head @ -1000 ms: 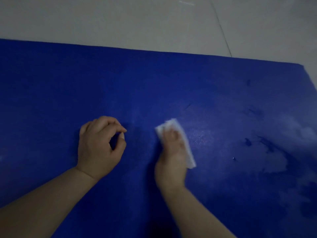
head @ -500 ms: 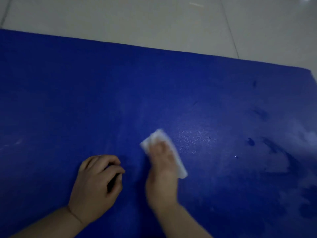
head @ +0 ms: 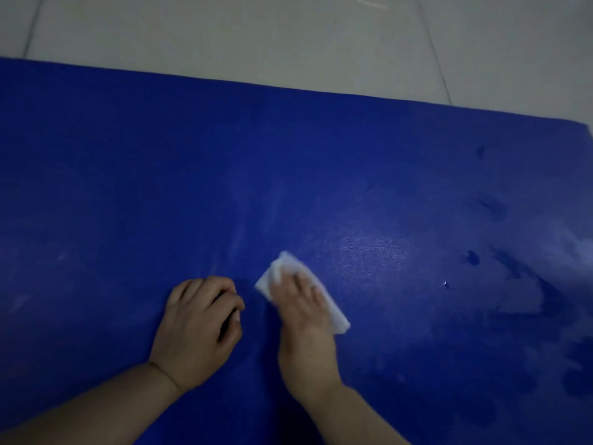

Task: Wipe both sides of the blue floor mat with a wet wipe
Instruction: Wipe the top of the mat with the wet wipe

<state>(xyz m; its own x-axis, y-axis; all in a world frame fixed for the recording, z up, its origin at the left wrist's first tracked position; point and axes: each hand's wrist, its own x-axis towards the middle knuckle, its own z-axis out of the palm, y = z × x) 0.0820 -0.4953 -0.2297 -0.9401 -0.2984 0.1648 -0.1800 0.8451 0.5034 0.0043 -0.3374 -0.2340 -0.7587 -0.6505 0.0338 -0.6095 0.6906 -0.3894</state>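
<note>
On the tiled floor [head: 288, 36], spread flat and filling most of the view: blue floor mat [head: 128, 175], one, its far edge and far right corner visible, one side facing up.

Wet wipe [head: 337, 317], one, white, folded into a narrow pad, lying on the mat near its middle beneath the right hand [head: 305, 329]. The right fingers [head: 301, 284] lie straight and close together, pressing the wipe flat.

Left hand [head: 195, 332], one, resting on the mat just beside the right; its fingers are curled inward, thumb meeting forefinger, holding nothing discernible.

Dark blotches [head: 494, 208], several, scattered over the right part of the mat; pale smears [head: 577, 248] beside them; one small white speck [head: 445, 283]. Whether damp or soiled, cannot tell.

Risks, as judged:
- Wipe held by flat pressure only; a fast stroke could let it slip out or bunch up.
- Mat is braced by a single hand; dragging could ruck or shift it on smooth tile.
- The marked right part could be left out of the wiping.
- The underside still awaits wiping; turning the mat could put its damp face on the floor.
</note>
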